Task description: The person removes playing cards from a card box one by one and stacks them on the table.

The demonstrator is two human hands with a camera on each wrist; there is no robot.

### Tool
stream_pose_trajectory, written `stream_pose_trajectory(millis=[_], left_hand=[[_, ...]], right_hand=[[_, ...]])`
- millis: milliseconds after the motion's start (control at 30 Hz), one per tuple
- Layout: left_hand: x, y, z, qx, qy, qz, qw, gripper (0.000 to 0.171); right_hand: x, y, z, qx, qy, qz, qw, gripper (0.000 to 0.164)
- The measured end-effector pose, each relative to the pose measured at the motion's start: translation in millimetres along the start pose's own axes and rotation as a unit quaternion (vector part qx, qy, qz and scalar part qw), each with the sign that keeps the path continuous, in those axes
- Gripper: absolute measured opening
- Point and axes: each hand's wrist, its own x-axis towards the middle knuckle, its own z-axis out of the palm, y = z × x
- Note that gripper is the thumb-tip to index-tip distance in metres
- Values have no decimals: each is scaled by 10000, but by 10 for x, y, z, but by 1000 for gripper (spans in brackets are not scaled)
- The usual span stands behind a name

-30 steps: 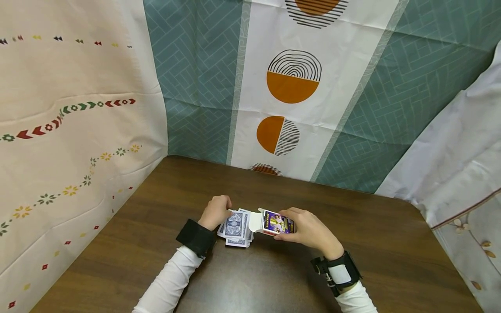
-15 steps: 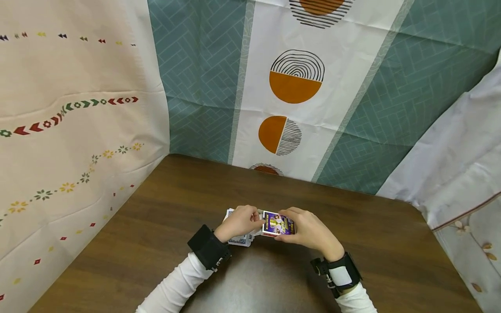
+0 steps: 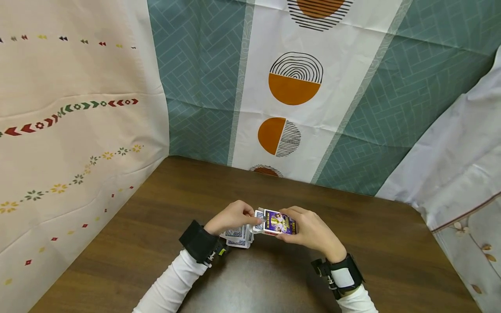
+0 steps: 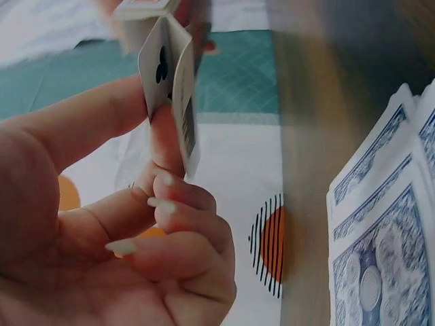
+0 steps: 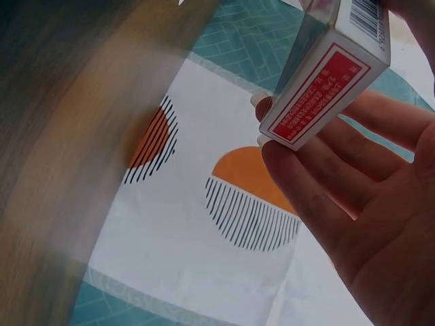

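Note:
My right hand (image 3: 313, 229) holds a purple-and-white card box (image 3: 278, 222), thumb along one side and fingers along the other. The right wrist view shows the box's white edge with a red panel (image 5: 318, 95). My left hand (image 3: 232, 217) pinches a blue-backed playing card (image 3: 259, 220) at the box's open left end. In the left wrist view, a white face with a black club (image 4: 158, 71) stands by the fingertips. A loose pile of blue-backed cards (image 3: 237, 241) lies face down on the table, partly hidden beneath the left hand.
The brown wooden table (image 3: 156, 243) runs back to a teal and white patterned curtain (image 3: 203, 108). A cream embroidered cloth (image 3: 78, 143) hangs along the left, and a white cloth (image 3: 450, 152) on the right.
My left hand has moved from the card pile over to the box's mouth, then slightly back left. A blue-backed card now shows at the mouth. The right hand and box have barely moved.

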Motion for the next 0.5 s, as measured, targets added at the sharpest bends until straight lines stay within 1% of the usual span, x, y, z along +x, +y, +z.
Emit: stream_pose_trajectory(millis=[133, 233, 300, 367, 500], left_hand=[[-15, -25, -114, -270, -103, 8, 9996, 31], [-31, -52, -199, -355, -140, 51, 9993, 34], [-48, -65, -258, -346, -133, 83, 9993, 33], [-68, -73, -321, -393, -86, 50, 9992, 29], [-104, -89, -444, -630, 77, -90, 9979, 12]], right_hand=[[-7, 21, -9, 42, 12, 117, 9999, 60], [-10, 33, -21, 15, 26, 190, 9998, 61], [-10, 40, -27, -13, 48, 183, 9998, 61], [-11, 48, -30, -31, 75, 153, 9998, 61], [-16, 62, -31, -39, 103, 131, 9999, 61]])
